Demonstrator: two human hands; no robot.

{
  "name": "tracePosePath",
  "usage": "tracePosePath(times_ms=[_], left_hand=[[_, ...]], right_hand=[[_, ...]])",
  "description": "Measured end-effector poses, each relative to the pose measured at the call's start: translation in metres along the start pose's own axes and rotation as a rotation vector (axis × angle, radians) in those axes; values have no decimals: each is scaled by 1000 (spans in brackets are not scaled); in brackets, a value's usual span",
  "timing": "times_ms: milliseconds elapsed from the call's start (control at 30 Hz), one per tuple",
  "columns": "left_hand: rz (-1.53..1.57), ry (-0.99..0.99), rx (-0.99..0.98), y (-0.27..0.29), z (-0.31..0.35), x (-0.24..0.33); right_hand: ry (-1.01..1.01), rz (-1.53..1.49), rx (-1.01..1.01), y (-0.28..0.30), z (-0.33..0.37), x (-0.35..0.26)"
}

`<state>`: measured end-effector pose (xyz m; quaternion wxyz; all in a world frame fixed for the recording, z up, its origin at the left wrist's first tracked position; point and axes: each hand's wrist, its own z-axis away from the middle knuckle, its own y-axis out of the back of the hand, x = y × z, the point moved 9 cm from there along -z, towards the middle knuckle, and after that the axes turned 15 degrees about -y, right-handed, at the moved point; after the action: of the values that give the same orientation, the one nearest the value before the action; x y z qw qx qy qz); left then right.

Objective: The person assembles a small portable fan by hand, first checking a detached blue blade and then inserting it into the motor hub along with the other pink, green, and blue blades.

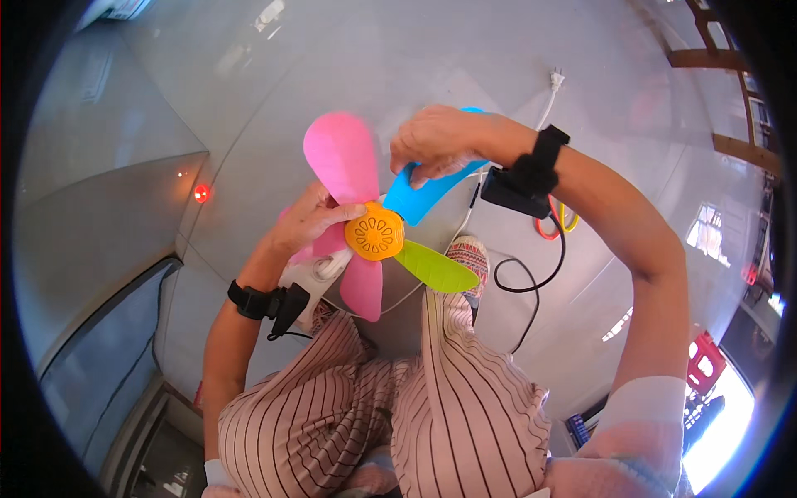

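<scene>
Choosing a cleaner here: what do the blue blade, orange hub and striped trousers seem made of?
Blue blade: probably smooth plastic, judging by even colour. Orange hub: likely moulded plastic, satin, with a crisp petal pattern. Striped trousers: soft, matte fabric by their folds; fibre unclear.

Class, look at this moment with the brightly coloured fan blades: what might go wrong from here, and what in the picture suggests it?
The blue blade might bend or slip, as the right hand grips it while the left hand has its thumb at the orange hub.

The black cable hanging by the right wrist's black box might snag as that arm moves.

The white cord trails across the floor, so a foot might catch it.
</scene>
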<state>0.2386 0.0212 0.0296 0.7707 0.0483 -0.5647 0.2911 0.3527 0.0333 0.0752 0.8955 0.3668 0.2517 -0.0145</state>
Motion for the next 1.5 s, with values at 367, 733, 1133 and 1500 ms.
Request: tracePosePath(times_ms=[367,733,1133,1500], left_hand=[[-803,-69,-78,6,8,37],[-530,-39,87,-20,-14,71],[-552,-70,28,-30,-27,22],[-462,70,12,-32,-22,23]], right_hand=[[90,-176,18,-9,3,5],[20,-43,82,-8,3,0],[36,34,685,33,42,-19],[-466,-1360,379,-87,81,39]])
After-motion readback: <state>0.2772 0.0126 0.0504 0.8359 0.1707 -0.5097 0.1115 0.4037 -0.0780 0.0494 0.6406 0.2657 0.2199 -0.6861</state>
